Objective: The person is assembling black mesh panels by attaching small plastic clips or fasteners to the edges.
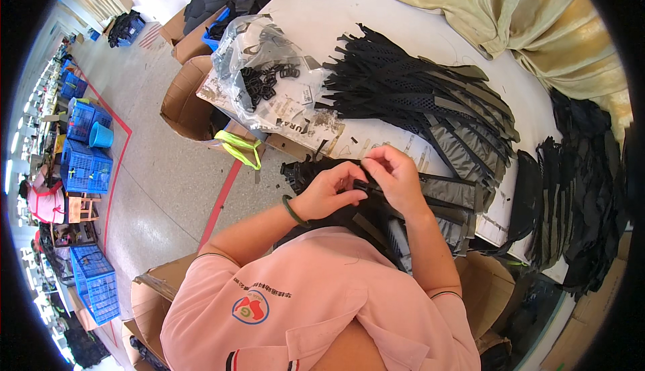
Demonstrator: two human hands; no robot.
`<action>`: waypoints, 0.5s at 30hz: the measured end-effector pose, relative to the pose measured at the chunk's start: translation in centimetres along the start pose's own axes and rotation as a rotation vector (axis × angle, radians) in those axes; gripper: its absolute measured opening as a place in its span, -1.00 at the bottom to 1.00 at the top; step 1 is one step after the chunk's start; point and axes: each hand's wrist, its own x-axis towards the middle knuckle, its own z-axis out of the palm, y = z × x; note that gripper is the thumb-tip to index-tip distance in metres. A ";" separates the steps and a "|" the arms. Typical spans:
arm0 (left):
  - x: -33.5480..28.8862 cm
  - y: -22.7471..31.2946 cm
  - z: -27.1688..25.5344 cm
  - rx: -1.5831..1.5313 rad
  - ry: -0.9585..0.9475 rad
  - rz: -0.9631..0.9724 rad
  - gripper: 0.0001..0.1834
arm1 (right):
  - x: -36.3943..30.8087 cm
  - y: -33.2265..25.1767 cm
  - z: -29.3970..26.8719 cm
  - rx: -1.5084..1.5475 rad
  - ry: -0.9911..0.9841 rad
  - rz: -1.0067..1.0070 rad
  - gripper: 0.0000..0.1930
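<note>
Pink shirt sits below fingers pinching black piece — clear bag holds buckles.

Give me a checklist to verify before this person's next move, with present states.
1. Left hand holds the black piece: ok, between thumb and fingers.
2. Right hand grips it too: cannot tell; its fingertips are close, contact is unclear.
3. Small black buckles on the table: ok, loosely heaped at the clear plastic bag.
4. Black strips neatly squared: not ok, ends fanned out.
</note>
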 end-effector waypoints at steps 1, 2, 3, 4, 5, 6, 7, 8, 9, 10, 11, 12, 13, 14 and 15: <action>-0.7 0.0 -0.1 0.000 -0.001 0.001 -0.72 | 0.2 -0.3 -0.1 -0.001 0.001 0.000 -0.90; -1.5 0.1 -0.4 -0.149 0.047 -0.061 -0.73 | 0.3 -0.5 -0.1 -0.143 -0.071 -0.094 -0.90; -2.4 0.2 -0.9 -0.297 0.093 -0.125 -0.73 | 0.7 -0.6 -0.2 -0.285 -0.141 -0.188 -0.90; -3.5 -0.4 -1.5 -0.238 0.183 -0.187 -0.69 | 1.5 0.6 -1.4 -0.408 -0.001 -0.269 -0.91; -4.5 -0.7 -2.4 -0.238 0.179 -0.186 -0.69 | 2.5 1.0 -3.4 -0.595 0.167 -0.339 -0.90; -5.5 -0.9 -3.3 0.219 0.329 -0.119 -0.65 | 3.8 1.5 -6.3 -0.939 0.298 -0.487 -0.83; -5.8 -1.1 -3.8 0.673 0.466 -0.044 -0.61 | 4.5 1.8 -8.5 -1.148 0.403 -0.455 -0.72; -6.2 -0.3 -3.6 0.682 0.480 -0.034 -0.61 | 4.9 1.9 -10.0 -1.286 0.520 -0.438 -0.65; -6.2 0.7 -3.5 0.802 0.587 0.035 -0.62 | 5.2 1.9 -11.4 -1.361 0.546 -0.440 -0.64; -6.1 1.4 -3.5 0.922 0.697 0.107 -0.62 | 5.4 2.1 -12.1 -1.386 0.534 -0.419 -0.66; -5.7 1.3 -3.6 0.922 0.696 0.110 -0.62 | 5.5 2.4 -12.7 -1.411 0.522 -0.398 -0.68; -5.2 1.0 -3.4 0.700 0.560 0.020 -0.68 | 5.8 3.0 -13.4 -1.409 0.521 -0.412 -0.68; -4.4 0.6 -3.2 0.475 0.415 -0.064 -0.73 | 5.9 3.7 -13.9 -1.415 0.471 -0.444 -0.70; -3.2 -0.4 -2.9 0.329 0.300 -0.076 -0.81 | 6.0 4.3 -14.4 -1.422 0.425 -0.474 -0.72; -1.8 0.5 -1.8 0.109 0.208 -0.167 -0.80 | 6.1 4.5 -14.5 -1.424 0.428 -0.477 -0.72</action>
